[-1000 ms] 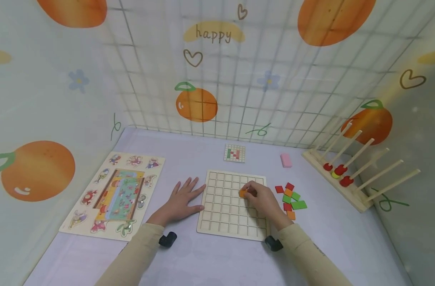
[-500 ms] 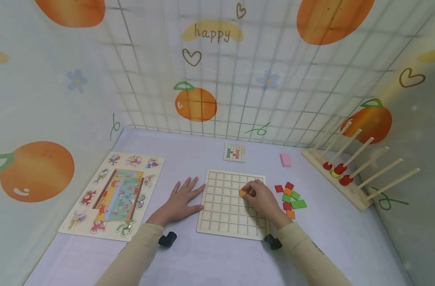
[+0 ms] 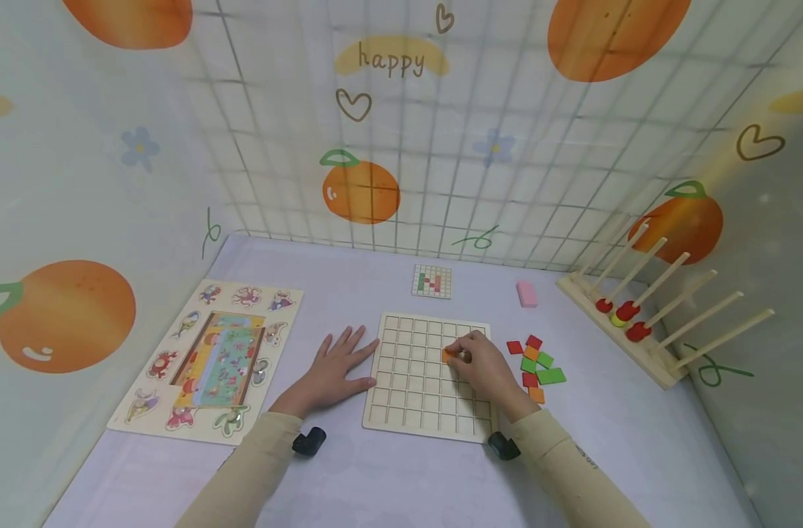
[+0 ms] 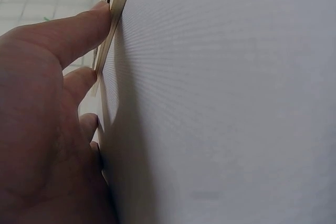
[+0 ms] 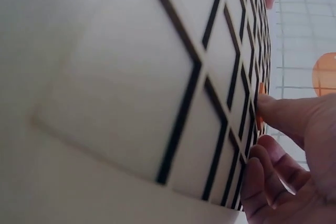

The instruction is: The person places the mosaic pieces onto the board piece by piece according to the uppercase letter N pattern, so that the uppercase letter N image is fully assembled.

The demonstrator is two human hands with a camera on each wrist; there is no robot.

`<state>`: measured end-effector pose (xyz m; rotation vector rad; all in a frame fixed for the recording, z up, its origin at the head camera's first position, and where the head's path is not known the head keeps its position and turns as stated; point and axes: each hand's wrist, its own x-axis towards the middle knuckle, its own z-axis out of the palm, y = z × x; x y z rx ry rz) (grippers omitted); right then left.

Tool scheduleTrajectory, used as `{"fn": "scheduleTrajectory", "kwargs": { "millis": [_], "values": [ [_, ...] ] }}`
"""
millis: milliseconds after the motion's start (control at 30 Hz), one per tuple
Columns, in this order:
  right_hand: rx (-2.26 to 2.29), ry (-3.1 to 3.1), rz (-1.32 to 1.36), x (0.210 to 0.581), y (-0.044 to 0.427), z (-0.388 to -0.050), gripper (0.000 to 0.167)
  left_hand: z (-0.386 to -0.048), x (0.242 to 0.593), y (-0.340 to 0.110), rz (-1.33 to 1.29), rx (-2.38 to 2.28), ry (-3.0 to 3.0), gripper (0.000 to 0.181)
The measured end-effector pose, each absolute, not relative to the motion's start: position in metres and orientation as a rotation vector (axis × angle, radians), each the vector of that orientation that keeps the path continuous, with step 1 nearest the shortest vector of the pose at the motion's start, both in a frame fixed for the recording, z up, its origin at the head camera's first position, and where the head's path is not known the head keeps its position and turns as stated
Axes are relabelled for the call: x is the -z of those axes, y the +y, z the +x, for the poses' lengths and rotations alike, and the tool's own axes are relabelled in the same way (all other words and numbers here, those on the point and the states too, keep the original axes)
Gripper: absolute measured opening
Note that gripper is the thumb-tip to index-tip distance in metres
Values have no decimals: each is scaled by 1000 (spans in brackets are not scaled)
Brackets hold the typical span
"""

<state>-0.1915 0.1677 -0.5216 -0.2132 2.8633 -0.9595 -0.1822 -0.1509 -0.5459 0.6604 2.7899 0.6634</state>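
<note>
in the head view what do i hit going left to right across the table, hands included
Picture puzzle board → left hand → wooden grid board → right hand → loose coloured tiles → peg stand

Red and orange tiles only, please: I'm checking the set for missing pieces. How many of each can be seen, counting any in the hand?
Red tiles: 3
Orange tiles: 3, one of them held by the right hand
Total: 6
</note>
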Motion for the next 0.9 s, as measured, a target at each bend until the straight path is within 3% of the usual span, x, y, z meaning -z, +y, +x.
{"fn": "scheduleTrajectory", "kwargs": {
  "millis": [900],
  "values": [
    [929,2859,-205,516,168,-187,31,-182,547,-151,664,-649,2805,77]
  ]
}}
